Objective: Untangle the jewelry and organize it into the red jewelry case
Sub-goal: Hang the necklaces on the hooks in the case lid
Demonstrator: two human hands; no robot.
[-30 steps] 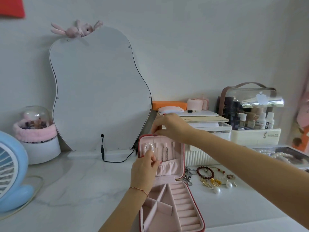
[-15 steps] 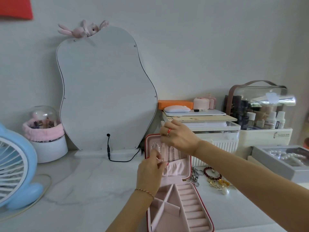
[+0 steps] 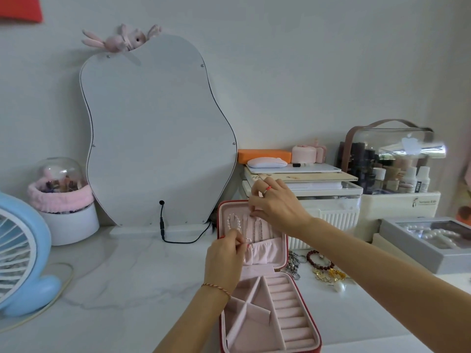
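Note:
The red jewelry case [image 3: 316, 335] with pink lining stands open on the white table, its lid [image 3: 276, 253] upright. A pearl piece [image 3: 234, 221] and thin chains [image 3: 260, 229] hang inside the lid. My left hand [image 3: 224, 261] pinches the lower end of a thin chain at the lid's pocket. My right hand [image 3: 274, 202] pinches the upper end at the lid's top hooks. A tangled pile of jewelry [image 3: 316, 267] with a dark red bead bracelet lies right of the case.
A wavy mirror [image 3: 158, 133] with a black cable stands behind the case. A blue fan [image 3: 23, 253] is at the left, white drawers [image 3: 331, 215] and a cosmetics organiser [image 3: 397, 164] at the right, and a grey box of pearls [image 3: 433, 238] at the far right.
The camera has shifted, so the scene sits further right in view. Both hands have stayed at the lid, the left dropping slightly toward the pocket, the right fingers lowering onto the hooks.

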